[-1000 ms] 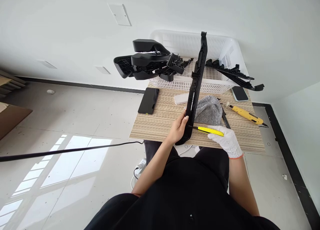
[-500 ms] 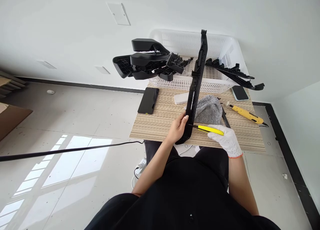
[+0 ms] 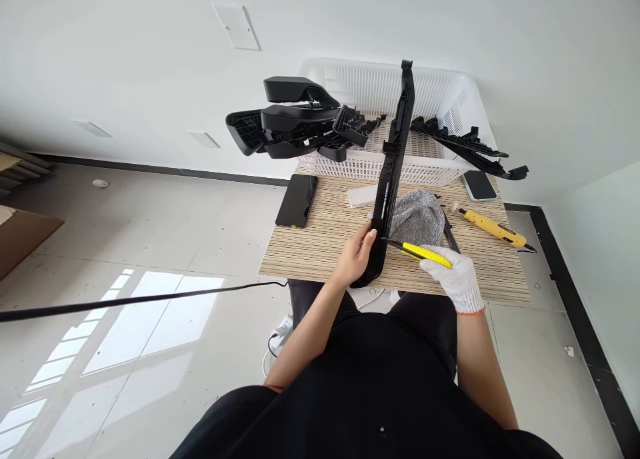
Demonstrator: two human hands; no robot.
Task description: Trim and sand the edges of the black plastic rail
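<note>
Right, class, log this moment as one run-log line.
left hand: bare, holding long black part | right hand: gloved, holding yellow-handled tool, tip at that part | table: grey cloth, white basket

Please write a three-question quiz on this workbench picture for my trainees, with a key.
1. Which hand is gloved?
2. Fill in: the grey cloth lies on the ____.
3. What does the left hand grip?
A) a phone
B) the long black part
C) the basket

Key:
1. The right hand, which holds a yellow-handled tool.
2. table
3. B
</note>
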